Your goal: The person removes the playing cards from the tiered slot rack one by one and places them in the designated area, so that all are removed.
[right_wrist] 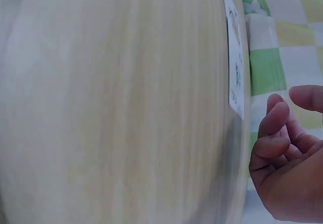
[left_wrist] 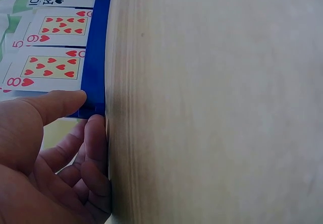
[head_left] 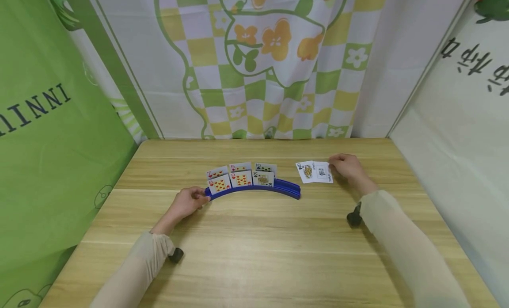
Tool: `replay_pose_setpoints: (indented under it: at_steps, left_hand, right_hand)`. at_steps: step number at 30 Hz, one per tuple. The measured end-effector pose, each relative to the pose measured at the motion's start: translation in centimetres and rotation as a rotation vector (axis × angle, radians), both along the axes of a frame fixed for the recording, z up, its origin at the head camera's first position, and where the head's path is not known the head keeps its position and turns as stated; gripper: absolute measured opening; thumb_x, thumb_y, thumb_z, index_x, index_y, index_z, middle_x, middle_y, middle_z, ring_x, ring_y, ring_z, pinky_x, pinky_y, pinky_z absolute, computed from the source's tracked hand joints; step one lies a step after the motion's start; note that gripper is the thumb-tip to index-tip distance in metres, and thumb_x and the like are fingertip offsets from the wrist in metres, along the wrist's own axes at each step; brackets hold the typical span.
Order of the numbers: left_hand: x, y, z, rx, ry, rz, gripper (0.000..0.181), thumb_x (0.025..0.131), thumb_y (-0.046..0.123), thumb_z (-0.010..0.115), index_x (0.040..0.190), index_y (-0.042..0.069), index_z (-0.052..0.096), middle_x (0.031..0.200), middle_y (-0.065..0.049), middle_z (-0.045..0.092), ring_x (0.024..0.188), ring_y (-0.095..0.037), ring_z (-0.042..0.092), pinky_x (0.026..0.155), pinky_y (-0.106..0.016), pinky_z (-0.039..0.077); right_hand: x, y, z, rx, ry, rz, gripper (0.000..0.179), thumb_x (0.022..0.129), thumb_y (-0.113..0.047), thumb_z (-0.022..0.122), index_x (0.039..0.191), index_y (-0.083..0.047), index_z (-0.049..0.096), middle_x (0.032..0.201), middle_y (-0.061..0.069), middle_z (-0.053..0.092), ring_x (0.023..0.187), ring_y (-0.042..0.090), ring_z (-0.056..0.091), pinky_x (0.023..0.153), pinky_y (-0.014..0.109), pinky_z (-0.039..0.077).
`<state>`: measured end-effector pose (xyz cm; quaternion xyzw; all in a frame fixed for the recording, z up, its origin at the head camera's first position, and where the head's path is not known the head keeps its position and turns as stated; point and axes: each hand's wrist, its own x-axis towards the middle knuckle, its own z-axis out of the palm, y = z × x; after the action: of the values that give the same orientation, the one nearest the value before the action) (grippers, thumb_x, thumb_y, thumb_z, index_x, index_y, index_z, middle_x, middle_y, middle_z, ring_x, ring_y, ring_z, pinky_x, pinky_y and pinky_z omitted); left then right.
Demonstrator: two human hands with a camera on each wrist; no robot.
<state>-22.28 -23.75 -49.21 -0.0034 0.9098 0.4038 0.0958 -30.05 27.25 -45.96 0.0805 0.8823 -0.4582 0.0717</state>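
The left hand [head_left: 188, 202] is pinching the left end of the blue card rack [head_left: 292, 191] between thumb and fingers, apparently to keep it from sliding on the worktop [head_left: 278, 255]. The right hand [head_left: 347, 166] is hovering low at the right edge of a joker [head_left: 323, 172], its fingers loosely bent and its thumb parted from them, seemingly holding nothing; whether a fingertip is touching the card is hard to tell from so oblique a view. The joker and a queen [head_left: 305, 172] are lying flat and overlapping, faces up, right of the rack and toward the worktop's back edge, probably within easy reach of that hand. The rack itself is sitting near the middle of the back half, its ends curving toward the person, perhaps so that every card is facing the eyes. Its front slot is holding an eight [head_left: 219, 184], a nine [head_left: 241, 179] and a king [head_left: 263, 179] upright; behind, a seven [head_left: 216, 172], a five [head_left: 240, 167] and a ten [head_left: 265, 168] are showing their tops. Beyond the back edge, a checkered curtain [head_left: 274, 109] is hanging.
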Motion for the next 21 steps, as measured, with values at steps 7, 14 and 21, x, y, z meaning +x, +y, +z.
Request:
replay_pose_setpoints:
  at_steps: [7,14,21]
  left_hand:
    - [-0.1,0.0,0.1,0.001,0.000,0.001,0.036,0.092,0.021,0.070,0.118,-0.002,0.066,0.096,-0.014,0.072,0.068,-0.014,0.063,0.059,-0.027,0.049]
    - [-0.1,0.0,0.0,0.011,-0.009,0.004,0.036,0.092,0.022,0.071,0.118,-0.002,0.065,0.096,-0.015,0.072,0.069,-0.015,0.063,0.060,-0.027,0.049]
    - [0.0,0.0,0.1,0.019,-0.011,0.004,0.035,0.091,0.020,0.071,0.118,-0.003,0.065,0.096,-0.016,0.072,0.068,-0.014,0.063,0.060,-0.027,0.050]
  right_hand:
    - [0.2,-0.7,0.7,-0.116,-0.023,0.012,0.039,0.104,-0.020,0.048,0.132,0.006,0.056,0.106,0.016,0.064,0.076,0.011,0.056,0.066,0.023,0.050]
    - [0.5,-1.0,1.1,-0.171,-0.038,0.043,0.041,0.105,-0.018,0.044,0.138,0.006,0.051,0.115,0.020,0.062,0.077,0.010,0.057,0.062,0.021,0.047]
    - [0.8,-1.3,1.3,-0.162,-0.046,0.064,0.042,0.106,-0.021,0.044,0.139,0.004,0.051,0.116,0.019,0.063,0.083,0.014,0.060,0.070,0.026,0.050]
